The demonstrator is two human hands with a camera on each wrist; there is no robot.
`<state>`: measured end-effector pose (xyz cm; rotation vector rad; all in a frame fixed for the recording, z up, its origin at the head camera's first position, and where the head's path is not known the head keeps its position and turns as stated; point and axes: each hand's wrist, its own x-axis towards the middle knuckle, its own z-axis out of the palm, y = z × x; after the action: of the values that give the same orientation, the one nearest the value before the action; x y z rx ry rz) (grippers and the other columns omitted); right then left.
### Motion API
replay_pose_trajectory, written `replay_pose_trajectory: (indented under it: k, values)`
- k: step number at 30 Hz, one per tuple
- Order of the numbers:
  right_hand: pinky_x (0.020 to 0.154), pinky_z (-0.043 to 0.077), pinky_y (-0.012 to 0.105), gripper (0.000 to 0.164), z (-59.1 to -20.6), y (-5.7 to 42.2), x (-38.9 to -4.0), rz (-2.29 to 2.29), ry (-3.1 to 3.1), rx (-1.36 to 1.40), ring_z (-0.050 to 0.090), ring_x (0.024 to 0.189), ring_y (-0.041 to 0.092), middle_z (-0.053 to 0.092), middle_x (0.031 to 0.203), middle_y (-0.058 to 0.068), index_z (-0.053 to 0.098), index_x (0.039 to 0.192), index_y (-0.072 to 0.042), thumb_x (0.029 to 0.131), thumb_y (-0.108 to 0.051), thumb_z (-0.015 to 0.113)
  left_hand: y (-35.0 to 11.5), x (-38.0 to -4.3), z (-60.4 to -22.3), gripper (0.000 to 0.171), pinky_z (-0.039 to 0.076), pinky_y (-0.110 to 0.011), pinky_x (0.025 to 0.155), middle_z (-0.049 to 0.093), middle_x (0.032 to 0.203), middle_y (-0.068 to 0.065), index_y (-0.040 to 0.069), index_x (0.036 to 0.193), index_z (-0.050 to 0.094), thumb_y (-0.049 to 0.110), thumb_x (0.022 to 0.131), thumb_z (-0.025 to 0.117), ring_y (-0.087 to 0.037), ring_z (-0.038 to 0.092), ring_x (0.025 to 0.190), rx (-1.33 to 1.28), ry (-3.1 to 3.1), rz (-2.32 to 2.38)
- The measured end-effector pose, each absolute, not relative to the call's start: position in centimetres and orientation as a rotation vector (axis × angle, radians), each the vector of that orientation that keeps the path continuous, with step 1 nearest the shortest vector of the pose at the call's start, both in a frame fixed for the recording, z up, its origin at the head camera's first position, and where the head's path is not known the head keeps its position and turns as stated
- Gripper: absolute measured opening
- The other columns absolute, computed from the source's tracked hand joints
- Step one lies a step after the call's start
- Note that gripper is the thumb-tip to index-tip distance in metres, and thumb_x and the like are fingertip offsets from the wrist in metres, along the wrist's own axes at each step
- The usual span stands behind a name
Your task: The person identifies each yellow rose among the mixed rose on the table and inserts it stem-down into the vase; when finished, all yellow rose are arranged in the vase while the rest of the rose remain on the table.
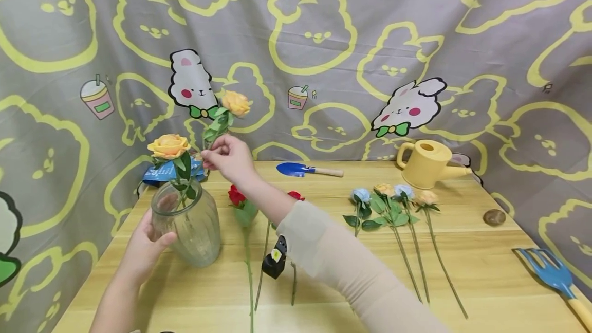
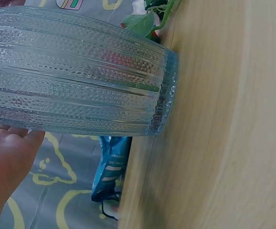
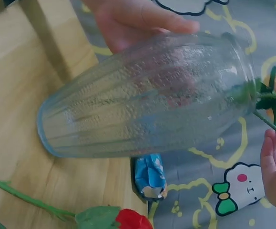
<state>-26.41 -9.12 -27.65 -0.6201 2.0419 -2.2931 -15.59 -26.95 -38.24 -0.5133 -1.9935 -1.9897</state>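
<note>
On the left of the tabletop (image 1: 194,299), left hand (image 1: 141,251) grips the glass vase (image 1: 199,233) round its left side; right hand (image 1: 231,158), up-right of the rim, has fingers pinching the stem of the upper yellow rose (image 1: 236,103); stem slants down-left toward the mouth; tip's depth unclear.

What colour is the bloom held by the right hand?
The bloom is yellow-orange; the head view shows it best.

The left wrist view crops the glass vase (image 2: 76,71); the sleeve (image 1: 356,269) partly hides one red rose (image 1: 295,196).
</note>
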Motion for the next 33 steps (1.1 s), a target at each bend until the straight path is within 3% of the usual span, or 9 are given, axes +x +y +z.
replay_pose_trajectory:
  k: [3, 7, 14, 21, 33]
  values:
    - [0.049, 0.046, 0.019, 0.012, -27.8, -9.3, -26.0, -2.12, 2.207, -0.679, 0.059, 0.057, 0.014, 0.061, 0.064, 0.005, 0.055, 0.077, -0.002, 0.08, -0.005, 0.066, -26.9, -15.5, -38.3, 0.062, 0.033, -0.011, 0.093, 0.043, 0.134, 0.003, -0.003, 0.137, 0.027, 0.002, 0.085, 0.06, -0.005, 0.04, 0.119, -0.516, -1.995, -1.98]
    - [0.047, 0.039, 0.019, 0.01, -27.9, -9.7, -25.6, -1.949, 2.362, -0.769, 0.051, 0.057, 0.007, 0.056, 0.064, -0.003, 0.058, 0.077, -0.007, 0.082, -0.011, 0.066, -27.0, -15.5, -38.2, 0.061, 0.032, -0.011, 0.093, 0.042, 0.134, 0.002, -0.002, 0.137, 0.027, 0.002, 0.085, 0.059, -0.006, 0.037, 0.121, -0.533, -1.985, -1.993]
    - [0.054, 0.049, 0.019, 0.013, -28.7, -10.2, -25.2, -1.988, 2.331, -0.799, 0.056, 0.059, 0.007, 0.059, 0.064, -0.002, 0.064, 0.08, -0.003, 0.087, -0.014, 0.061, -26.9, -15.6, -38.3, 0.061, 0.032, -0.012, 0.093, 0.041, 0.135, -0.001, -0.003, 0.137, 0.026, 0.002, 0.086, 0.059, -0.008, 0.035, 0.123, -0.574, -1.951, -2.031]
    - [0.054, 0.043, 0.013, 0.007, -29.6, -10.4, -24.8, -1.871, 2.452, -0.852, 0.051, 0.061, 0.002, 0.059, 0.07, -0.003, 0.066, 0.084, -0.003, 0.085, -0.008, 0.061, -26.9, -15.6, -38.5, 0.062, 0.032, -0.012, 0.094, 0.04, 0.136, -0.001, -0.002, 0.138, 0.025, 0.003, 0.086, 0.059, -0.008, 0.035, 0.123, -0.564, -1.959, -2.035]
    - [0.054, 0.045, 0.014, 0.006, -30.8, -11.0, -23.8, -2.016, 2.35, -0.638, 0.052, 0.06, 0.0, 0.061, 0.067, -0.005, 0.068, 0.079, -0.003, 0.078, -0.009, 0.069, -26.7, -15.6, -38.4, 0.063, 0.032, -0.013, 0.094, 0.039, 0.137, -0.002, -0.002, 0.138, 0.026, 0.008, 0.086, 0.061, -0.009, 0.033, 0.124, -0.557, -1.95, -2.035]
